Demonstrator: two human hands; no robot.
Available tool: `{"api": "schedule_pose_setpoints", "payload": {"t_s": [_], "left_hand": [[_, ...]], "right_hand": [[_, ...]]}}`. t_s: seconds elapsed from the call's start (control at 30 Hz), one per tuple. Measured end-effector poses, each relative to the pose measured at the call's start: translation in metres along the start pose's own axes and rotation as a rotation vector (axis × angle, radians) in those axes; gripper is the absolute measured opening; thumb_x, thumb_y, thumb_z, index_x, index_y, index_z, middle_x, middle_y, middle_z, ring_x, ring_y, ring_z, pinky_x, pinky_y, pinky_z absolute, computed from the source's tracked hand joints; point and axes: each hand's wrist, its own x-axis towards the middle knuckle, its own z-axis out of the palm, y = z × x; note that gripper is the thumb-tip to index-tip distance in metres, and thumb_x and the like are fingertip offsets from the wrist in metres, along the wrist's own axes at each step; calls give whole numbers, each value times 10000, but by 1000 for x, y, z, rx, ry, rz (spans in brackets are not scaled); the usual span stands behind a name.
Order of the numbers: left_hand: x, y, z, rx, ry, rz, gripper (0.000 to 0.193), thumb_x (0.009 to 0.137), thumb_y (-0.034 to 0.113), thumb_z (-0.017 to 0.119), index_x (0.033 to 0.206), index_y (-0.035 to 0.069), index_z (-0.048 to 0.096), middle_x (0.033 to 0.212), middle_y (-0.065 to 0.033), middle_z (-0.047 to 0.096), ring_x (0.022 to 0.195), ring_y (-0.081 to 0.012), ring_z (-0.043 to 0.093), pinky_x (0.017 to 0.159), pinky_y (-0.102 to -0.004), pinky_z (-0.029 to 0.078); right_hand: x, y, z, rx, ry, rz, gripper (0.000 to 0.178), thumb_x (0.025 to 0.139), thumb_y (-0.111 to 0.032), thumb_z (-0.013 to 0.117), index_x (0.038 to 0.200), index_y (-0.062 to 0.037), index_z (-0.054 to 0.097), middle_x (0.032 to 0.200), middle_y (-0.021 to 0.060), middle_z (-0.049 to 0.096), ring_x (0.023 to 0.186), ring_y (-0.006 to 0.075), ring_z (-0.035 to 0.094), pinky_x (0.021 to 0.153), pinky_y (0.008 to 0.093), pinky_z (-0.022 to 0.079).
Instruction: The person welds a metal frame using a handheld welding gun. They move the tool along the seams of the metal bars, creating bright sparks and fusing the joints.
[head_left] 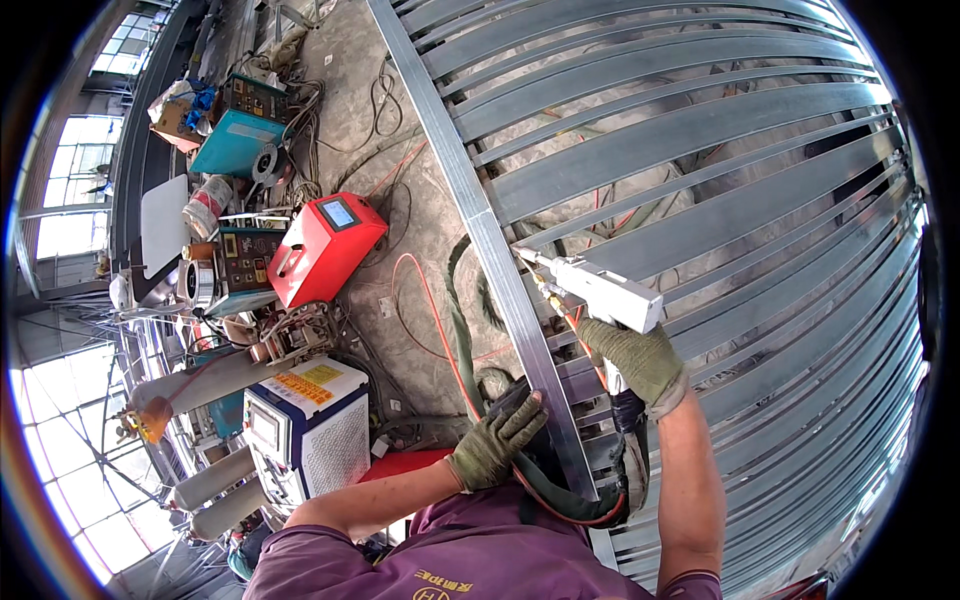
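Rail [526, 320], with gun [605, 293] aimed from the right
The left hand [500, 440] is held open by the rail's near part; the gun, tip at the rail's right edge, is gripped by the right hand [638, 360], probably best kept steady.

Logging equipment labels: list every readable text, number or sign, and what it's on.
Wording not copied; locations only:
Purple fabric shirt: yellow lettering and emblem, near the lower edge.
White-and-blue boxy machine: yellow-and-orange label, print too small to read reliably.
Red angular box: rectangular screen, too small to read.
Teal box-shaped machine: dark panel, markings too small.
White boxy handheld tool: nothing legible.
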Motion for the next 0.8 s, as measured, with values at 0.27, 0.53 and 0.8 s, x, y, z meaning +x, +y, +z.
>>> {"api": "schedule_pose_setpoints", "payload": {"t_s": [0.27, 0.53, 0.8], "left_hand": [[0, -1, 1, -9, -25, -14, 860, 878, 307, 757, 1594, -17, 408, 1701, -271, 304, 1543, -430, 386, 1193, -496, 425], [0, 0, 2, -29, -47, -39, 822, 890, 266, 734, 1594, -12, 415, 1703, -256, 307, 1546, -435, 374, 1235, -506, 381], [0, 0, 6, -26, -47, -50, 820, 900, 318, 740, 1580, -14, 425, 1699, -256, 310, 1546, -434, 369, 1257, -520, 354]], "right_hand": [[0, -13, 5, 12, -31, 37, 456, 956, -141, 785, 1372, -13, 652, 1124, 51, 731, 947, 106, 666, 800, 287, 563], [1, -17, 9, -42, -21, 63, 499, 954, -163, 783, 1407, -11, 639, 1200, 83, 752, 1047, 135, 698, 881, 307, 580], [2, -19, 15, -126, 10, 2, 383, 957, -165, 787, 1307, -38, 698, 963, 6, 710, 794, 88, 628, 657, 280, 533]]}}
